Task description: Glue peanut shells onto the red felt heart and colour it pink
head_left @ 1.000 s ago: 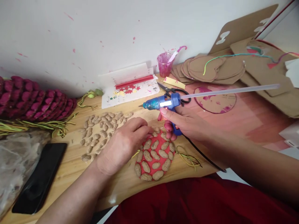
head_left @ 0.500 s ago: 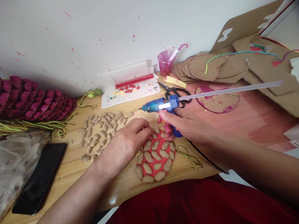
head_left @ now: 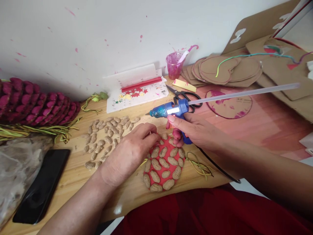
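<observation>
My right hand (head_left: 193,129) is wrapped round the handle of a blue glue gun (head_left: 168,110), its nozzle pointing left. A long clear glue stick (head_left: 244,93) juts from the back of the gun. Below lies a red round piece (head_left: 160,169) covered with peanuts in their shells, a yellow-green string (head_left: 199,164) at its side. Over its upper left edge my left hand (head_left: 133,142) is closed, fingers curled down; whatever they pinch is hidden. Loose peanuts (head_left: 107,140) are spread on the wooden table to the left of it.
Black scissors (head_left: 187,97) lie behind the glue gun, near a stained plastic cup (head_left: 173,67). Cardboard shapes (head_left: 215,70) pile up at the back right. White paper (head_left: 156,93) holds small stars. A black phone (head_left: 41,186) and purple decorations (head_left: 31,101) occupy the left.
The view has shifted very slightly. Both hands, the glue gun and the peanut-covered piece stay practically where they were.
</observation>
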The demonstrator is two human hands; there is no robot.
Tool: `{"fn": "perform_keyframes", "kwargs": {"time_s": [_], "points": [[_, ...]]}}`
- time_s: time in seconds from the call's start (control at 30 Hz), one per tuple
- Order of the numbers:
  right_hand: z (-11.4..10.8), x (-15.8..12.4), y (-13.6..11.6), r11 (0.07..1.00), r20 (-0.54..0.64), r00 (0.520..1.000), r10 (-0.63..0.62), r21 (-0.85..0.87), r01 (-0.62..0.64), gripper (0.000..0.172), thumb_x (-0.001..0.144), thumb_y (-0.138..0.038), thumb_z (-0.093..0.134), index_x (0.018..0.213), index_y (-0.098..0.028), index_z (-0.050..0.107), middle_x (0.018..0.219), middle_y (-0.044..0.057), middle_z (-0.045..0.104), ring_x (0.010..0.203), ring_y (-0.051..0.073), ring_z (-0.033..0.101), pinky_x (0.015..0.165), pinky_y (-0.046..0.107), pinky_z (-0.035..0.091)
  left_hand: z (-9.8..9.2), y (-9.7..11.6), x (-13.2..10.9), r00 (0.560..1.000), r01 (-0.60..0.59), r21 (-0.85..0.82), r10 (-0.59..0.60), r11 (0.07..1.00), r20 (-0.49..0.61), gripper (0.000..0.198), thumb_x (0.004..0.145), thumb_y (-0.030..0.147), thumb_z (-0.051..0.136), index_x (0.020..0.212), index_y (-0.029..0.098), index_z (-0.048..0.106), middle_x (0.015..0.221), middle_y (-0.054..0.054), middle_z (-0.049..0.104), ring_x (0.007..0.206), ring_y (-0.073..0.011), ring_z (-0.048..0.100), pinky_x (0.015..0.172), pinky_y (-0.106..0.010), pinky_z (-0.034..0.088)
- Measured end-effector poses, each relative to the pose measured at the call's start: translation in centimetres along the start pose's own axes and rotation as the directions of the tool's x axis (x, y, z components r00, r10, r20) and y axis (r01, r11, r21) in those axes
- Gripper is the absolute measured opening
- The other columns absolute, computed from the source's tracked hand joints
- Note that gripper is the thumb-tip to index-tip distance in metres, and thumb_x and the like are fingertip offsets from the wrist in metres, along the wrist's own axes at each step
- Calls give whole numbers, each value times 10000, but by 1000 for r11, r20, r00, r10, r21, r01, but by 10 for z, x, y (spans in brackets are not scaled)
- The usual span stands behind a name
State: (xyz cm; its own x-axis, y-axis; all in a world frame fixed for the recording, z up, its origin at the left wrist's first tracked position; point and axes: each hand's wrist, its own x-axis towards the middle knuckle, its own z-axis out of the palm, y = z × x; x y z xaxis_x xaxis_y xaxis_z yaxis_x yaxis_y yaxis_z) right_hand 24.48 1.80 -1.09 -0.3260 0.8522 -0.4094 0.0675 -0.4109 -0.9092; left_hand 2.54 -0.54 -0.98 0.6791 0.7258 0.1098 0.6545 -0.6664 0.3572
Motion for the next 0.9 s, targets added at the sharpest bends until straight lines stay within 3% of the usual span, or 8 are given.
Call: {"fn": "perform_keyframes", "kwargs": {"time_s": [0.4, 0.73, 0.9], "points": [[0, 1, 0, 1000, -1, 1000, 2, -12, -2, 284, 974, -455, 574, 845, -202, 567, 622, -21, 576, 538, 129, 627, 517, 229, 545, 2, 1, 0, 1000, 15, 7, -15, 1000, -15, 178, 953, 96, 543, 1060, 202, 639, 1083, -33, 563, 957, -150, 575, 805, -277, 482], [0, 0, -2, 1000, -11, 1000, 4, -31, -4, 302, 976, -457, 572, 826, -195, 581, 625, -18, 572, 533, 121, 622, 504, 219, 538, 5, 6, 4, 996, 70, 9, -70, 997, -53, 196, 961, 104, 510, 852, 185, 652, 998, -28, 593, 914, -158, 580, 755, -282, 472], [-1, 1, -1, 1000, -4, 1000, -7, -8, 7, 323, 957, -479, 599, 804, -194, 597, 633, -10, 582, 533, 123, 620, 520, 234, 555, -2, -1, 3, 994, 46, -114, -56, 992, -90, 203, 986, 149, 515, 1066, 199, 695, 1063, -49, 647, 920, -144, 635, 798, -269, 518]]}}
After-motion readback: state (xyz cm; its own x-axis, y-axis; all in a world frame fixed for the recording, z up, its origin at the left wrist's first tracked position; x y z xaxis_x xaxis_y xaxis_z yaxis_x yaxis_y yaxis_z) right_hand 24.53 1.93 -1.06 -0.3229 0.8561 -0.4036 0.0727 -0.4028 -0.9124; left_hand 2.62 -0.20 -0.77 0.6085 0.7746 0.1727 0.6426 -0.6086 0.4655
